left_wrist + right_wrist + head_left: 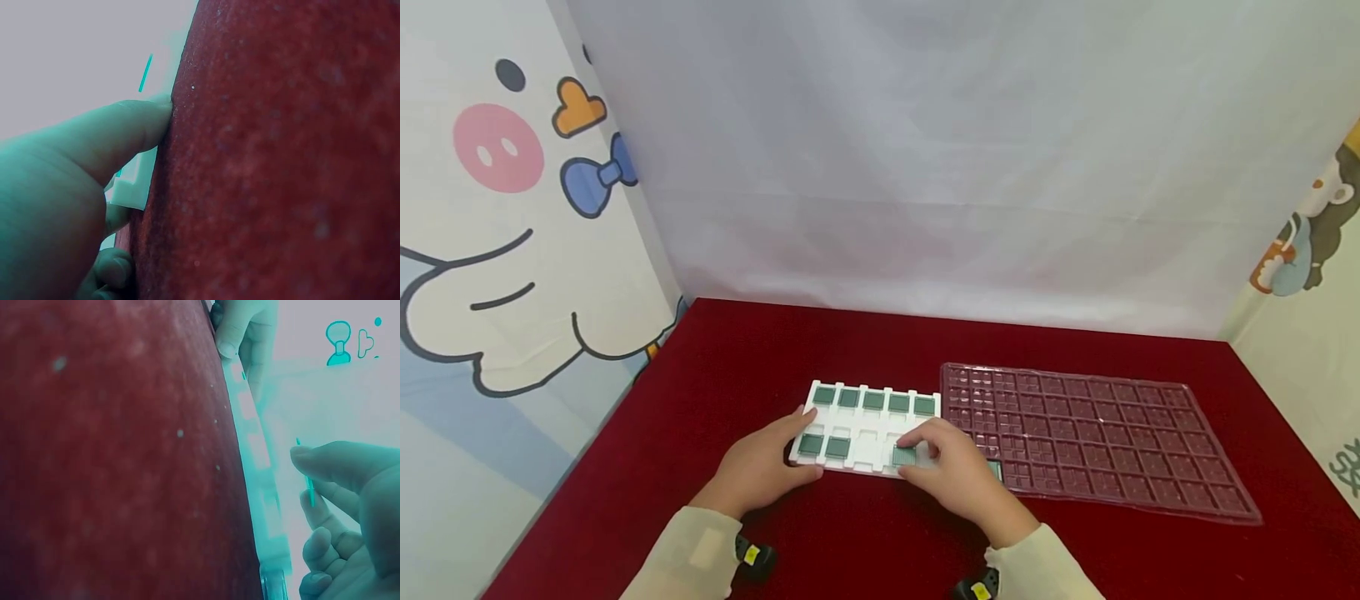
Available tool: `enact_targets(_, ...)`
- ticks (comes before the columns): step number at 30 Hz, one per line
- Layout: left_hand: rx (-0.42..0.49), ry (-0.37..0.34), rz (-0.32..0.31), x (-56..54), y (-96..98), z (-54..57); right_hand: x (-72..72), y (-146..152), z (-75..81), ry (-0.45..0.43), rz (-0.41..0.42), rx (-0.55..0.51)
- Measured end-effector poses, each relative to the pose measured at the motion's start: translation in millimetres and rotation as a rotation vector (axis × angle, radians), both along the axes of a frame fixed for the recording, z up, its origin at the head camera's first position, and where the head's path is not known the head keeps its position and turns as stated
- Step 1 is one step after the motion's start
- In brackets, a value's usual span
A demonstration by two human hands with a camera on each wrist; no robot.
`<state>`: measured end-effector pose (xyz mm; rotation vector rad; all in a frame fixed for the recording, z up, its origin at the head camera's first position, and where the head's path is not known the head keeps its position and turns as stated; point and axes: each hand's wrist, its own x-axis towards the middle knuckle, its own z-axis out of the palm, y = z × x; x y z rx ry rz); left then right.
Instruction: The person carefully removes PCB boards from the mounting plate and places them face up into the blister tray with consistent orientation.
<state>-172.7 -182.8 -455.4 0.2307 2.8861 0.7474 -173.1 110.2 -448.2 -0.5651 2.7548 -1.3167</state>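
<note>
A white tray (867, 463) with two rows of square pockets lies on the red table. Green square chips fill the back row, and two more sit at the left of the front row. My left hand (760, 467) grips the tray's left end, its thumb (140, 122) along the near edge. Between thumb and fingers, my right hand (955, 471) pinches a green chip (903, 456) over the front row's right part. In the right wrist view this thin chip (310, 490) is edge-on and apart from the tray. The right hand hides the tray's front right corner.
A clear plastic tray (1105, 442) with many square pockets lies right of the white tray, close beside it. One green chip (995, 469) shows at its near left corner, partly behind the right hand. A white curtain (925, 208) hangs behind the table.
</note>
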Motion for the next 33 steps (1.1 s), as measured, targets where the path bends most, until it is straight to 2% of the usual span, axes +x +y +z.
enact_targets(16, -0.004, -0.002, 0.006, 1.3, -0.5, 1.1, 6.6, 29.2, 5.1, -0.05, -0.053, 0.037)
enact_targets(33, -0.002, -0.008, 0.01, 1.1, 0.4, 2.1, 11.4, 61.0, 8.5, -0.048, -0.078, 0.061)
